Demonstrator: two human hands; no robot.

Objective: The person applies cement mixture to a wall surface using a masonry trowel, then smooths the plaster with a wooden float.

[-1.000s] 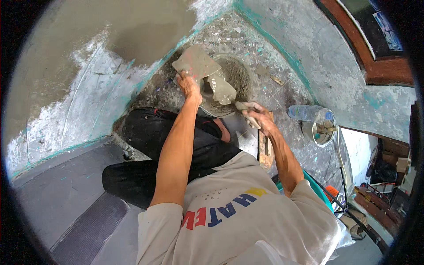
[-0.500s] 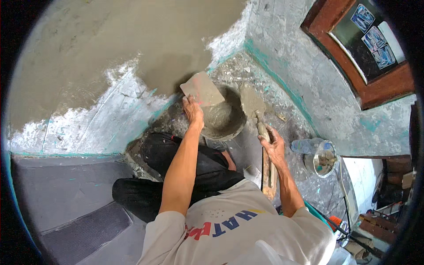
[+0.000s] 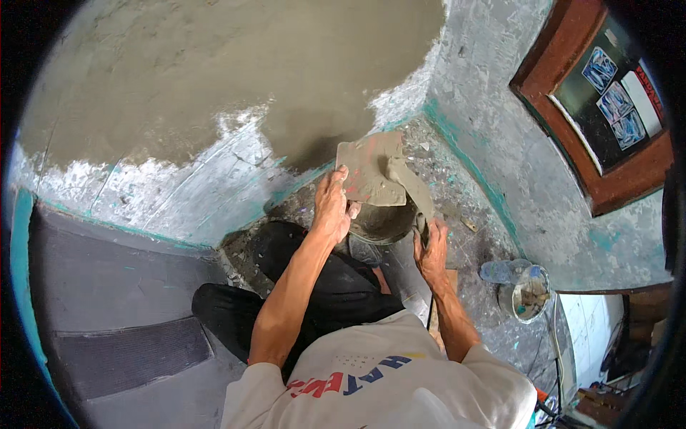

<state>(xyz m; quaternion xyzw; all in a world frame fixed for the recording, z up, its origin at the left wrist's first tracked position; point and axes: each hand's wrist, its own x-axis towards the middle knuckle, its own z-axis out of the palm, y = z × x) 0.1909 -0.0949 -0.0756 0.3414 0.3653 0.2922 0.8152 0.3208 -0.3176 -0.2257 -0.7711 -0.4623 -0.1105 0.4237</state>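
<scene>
While the person leans forward in a pale shirt [image 3: 400, 382] and black trousers [image 3: 350, 304], both hands are out in front. The right hand [image 3: 433, 256] has its fingers bent around the handle of a trowel [image 3: 419, 194]. That tool looks hard and easy to lift, and the handle is the part to hold. The left hand [image 3: 331, 209] is clamped on the near left side of a flat, muddy board [image 3: 368, 166]. The board is up over a round bucket [image 3: 384, 241]. It looks thin and stiff, and likely light, but wet mud would make it heavier and slick. Pinching it by an edge is best, and holding it level should keep mud from sliding off. The trowel's blade reaches over the board's right side, with a soft grey lump by its tip. I can't tell if the metal touches the board. Off to the right, a clear bottle [image 3: 503, 272] lies just beside a small pail [image 3: 506, 299]. Farther away, smooth brown mud covers much of one wall [image 3: 193, 86], and a brown window frame [image 3: 629, 182] is on the other.
</scene>
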